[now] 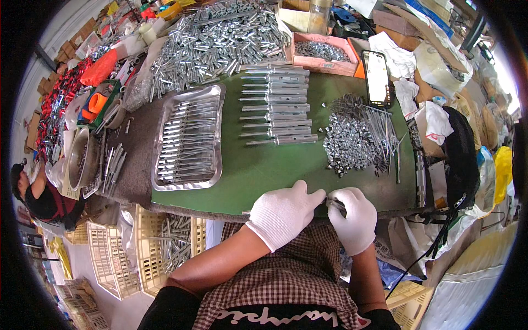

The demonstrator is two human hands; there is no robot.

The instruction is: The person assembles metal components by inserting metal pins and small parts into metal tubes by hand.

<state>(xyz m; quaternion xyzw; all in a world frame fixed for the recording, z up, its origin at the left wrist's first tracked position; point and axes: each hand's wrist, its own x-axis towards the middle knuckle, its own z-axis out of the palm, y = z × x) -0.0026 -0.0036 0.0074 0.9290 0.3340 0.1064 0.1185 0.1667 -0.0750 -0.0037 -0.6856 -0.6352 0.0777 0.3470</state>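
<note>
Metal part (336, 205): one, small, at the near edge of the mat (269, 179), between the two hands; detail mostly hidden by the gloves.

Right hand (355, 217): white glove; thumb and fingers curled in, pinching the part.

Left hand (283, 215): white glove; thumb and forefinger pointing toward the part, at it or just beside it; cannot tell whether they grip. A rod end (246, 212) shows left of this glove; whether it belongs to the same piece cannot be told.

Apparently done: row of tubes (281, 108), straight beyond the left hand, laid side by side, thin shafts pointing left; their order suggests finished or part-finished pieces.

Apparently left: small fittings (349, 146), a loose pile beyond the right hand, with thin pins (384, 132) to their right and dark bits (346, 103) behind; plenty of each.

Stage uncertain: tray (218, 135), beyond and left of the left hand, full of slender rods (190, 137); large heap (225, 41) of metal pieces, farthest from the hands.

Progress, as judged: midway, one piece in hand, much stock unused.
</note>
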